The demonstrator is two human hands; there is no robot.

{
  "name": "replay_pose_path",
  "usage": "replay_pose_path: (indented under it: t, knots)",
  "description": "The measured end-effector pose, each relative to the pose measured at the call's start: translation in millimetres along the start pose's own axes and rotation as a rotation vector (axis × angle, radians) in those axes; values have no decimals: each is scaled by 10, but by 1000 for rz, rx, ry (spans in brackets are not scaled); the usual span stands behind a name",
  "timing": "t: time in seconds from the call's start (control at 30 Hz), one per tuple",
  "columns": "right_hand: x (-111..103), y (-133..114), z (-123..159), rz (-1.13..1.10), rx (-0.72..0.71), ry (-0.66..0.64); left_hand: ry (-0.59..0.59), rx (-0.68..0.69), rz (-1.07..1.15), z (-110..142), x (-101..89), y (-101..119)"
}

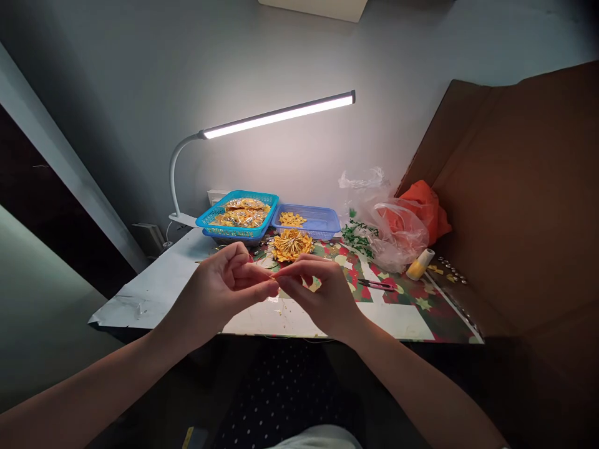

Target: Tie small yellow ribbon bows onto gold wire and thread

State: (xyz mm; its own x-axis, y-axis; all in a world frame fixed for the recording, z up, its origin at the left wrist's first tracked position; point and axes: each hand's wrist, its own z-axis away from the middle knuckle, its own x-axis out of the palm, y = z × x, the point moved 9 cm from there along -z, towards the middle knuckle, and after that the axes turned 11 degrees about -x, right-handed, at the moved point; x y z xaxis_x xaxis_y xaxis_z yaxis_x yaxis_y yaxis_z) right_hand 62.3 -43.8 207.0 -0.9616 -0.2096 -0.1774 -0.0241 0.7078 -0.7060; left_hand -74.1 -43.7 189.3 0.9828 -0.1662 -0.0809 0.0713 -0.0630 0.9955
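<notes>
My left hand [218,290] and my right hand [325,296] meet in front of me, above the table's near edge. Thumb and fingertips of each are pinched together on a tiny gold piece [273,279]. It is mostly covered by the fingers, so its kind cannot be made out. Just beyond the fingertips lies a gold pleated flower-like ornament [292,245]. A blue-violet basket [322,223] behind it holds small gold pieces [292,219]. To its left, a turquoise basket [206,223] carries gold items in clear wrapping [243,214].
A lit lamp [281,115] reaches over the table [154,284]. Right of my hands are thread snips [377,285], a yellow-and-white spool [420,264], green sprigs [359,236], clear plastic bags [397,231] and an orange bag [423,206]. Tall cardboard [519,187] stands along the right side.
</notes>
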Motion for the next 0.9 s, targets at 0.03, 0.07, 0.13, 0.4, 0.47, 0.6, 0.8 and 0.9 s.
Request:
replay_pose_path:
  t: [0.03,0.07,0.13,0.4,0.47,0.6,0.8,0.9]
  knots:
    - [-3,8,0,10,-7,9,0,-24,19,-27,-15,-36]
    - [-5,20,0,14,-11,15,1,-50,36,-51,-27,-74]
    - [-12,58,0,14,-6,23,-2,-98,64,-91,-34,-146]
    - [-5,453,52,-123,281,-78,4,-105,44,-177,-34,-238]
    - [54,564,93,-240,391,-136,10,-87,10,-178,-38,-230]
    - [266,678,219,-550,642,-267,-14,-32,-53,-151,2,-175]
    - [260,505,209,-917,643,-276,42,20,-107,-135,-115,-140]
    - [-135,544,189,-855,586,-123,71,31,-139,-140,-245,-163]
